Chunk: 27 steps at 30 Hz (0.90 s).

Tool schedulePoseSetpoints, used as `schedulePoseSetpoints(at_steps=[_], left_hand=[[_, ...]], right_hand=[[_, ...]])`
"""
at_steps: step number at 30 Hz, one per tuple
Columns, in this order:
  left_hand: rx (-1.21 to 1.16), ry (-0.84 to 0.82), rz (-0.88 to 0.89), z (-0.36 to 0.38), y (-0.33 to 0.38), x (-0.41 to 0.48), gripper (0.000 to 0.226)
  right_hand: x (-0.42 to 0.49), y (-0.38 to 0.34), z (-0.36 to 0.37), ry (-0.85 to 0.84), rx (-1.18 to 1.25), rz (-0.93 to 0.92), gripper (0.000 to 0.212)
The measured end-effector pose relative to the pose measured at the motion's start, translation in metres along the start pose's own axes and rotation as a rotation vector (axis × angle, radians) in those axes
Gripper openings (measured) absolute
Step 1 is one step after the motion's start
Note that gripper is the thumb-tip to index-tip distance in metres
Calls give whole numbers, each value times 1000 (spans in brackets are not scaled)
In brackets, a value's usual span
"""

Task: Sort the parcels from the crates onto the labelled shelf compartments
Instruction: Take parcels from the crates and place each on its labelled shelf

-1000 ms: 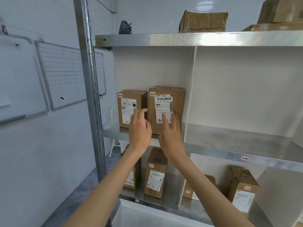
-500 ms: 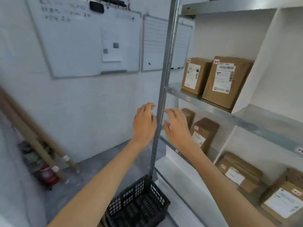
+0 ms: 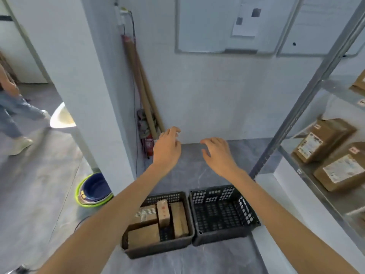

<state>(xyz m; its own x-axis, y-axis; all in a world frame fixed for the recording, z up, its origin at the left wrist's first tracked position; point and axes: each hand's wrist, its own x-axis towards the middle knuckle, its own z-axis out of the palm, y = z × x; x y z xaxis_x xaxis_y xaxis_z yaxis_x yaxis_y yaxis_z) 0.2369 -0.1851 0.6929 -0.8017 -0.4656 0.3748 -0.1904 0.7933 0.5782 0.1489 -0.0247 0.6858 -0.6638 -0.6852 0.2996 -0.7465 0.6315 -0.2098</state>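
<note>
Parcels (image 3: 158,220): four brown cardboard boxes packed in the left crate (image 3: 158,252), which sits on the floor below both forearms.
- One stands on edge in the crate's middle, with a red mark on top.
- A longer one lies along the crate's right wall.
- A tape-striped one sits at the back left, a flat one at the front left.

Probably light and stiff. The plain card faces shouldn't slip, but the corners could crush. Best hold, I judge, is the upright middle box pinched across its broad faces. A dark gap just in front of it leaves finger room.

Left grip (image 3: 167,149) and right grip (image 3: 217,153) are bare hands, fingers apart and loosely curled, holding nothing, in the air well beyond the crate.

- Touching the crate's right side: a second crate (image 3: 221,237), only its mesh floor showing.
- Further right: the shelf (image 3: 347,202) behind its metal post (image 3: 308,99), with shelved parcels (image 3: 324,139) on it.
- Left of the crate: a blue basin (image 3: 94,186).
- Behind the crate, at the wall: cardboard tubes (image 3: 142,86), a red extinguisher (image 3: 149,144), and a whiteboard (image 3: 207,24) above.
- Far left: another person's legs (image 3: 11,111).

The post looks like the likeliest snag when carrying a box right to the shelf.
</note>
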Motion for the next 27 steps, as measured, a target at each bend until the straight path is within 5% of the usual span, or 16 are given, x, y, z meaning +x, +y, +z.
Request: schedulePoseSetpoints(at_steps=[16, 22, 27], left_hand=[[15, -261, -402, 18, -166, -20, 29], [47, -347, -544, 92, -219, -13, 26], [-24, -430, -689, 204, -310, -30, 32]], right_hand=[[18, -59, 157, -464, 221, 162, 29], [36, -27, 251, -623, 346, 286, 25], [35, 9, 396, -679, 455, 561, 27]])
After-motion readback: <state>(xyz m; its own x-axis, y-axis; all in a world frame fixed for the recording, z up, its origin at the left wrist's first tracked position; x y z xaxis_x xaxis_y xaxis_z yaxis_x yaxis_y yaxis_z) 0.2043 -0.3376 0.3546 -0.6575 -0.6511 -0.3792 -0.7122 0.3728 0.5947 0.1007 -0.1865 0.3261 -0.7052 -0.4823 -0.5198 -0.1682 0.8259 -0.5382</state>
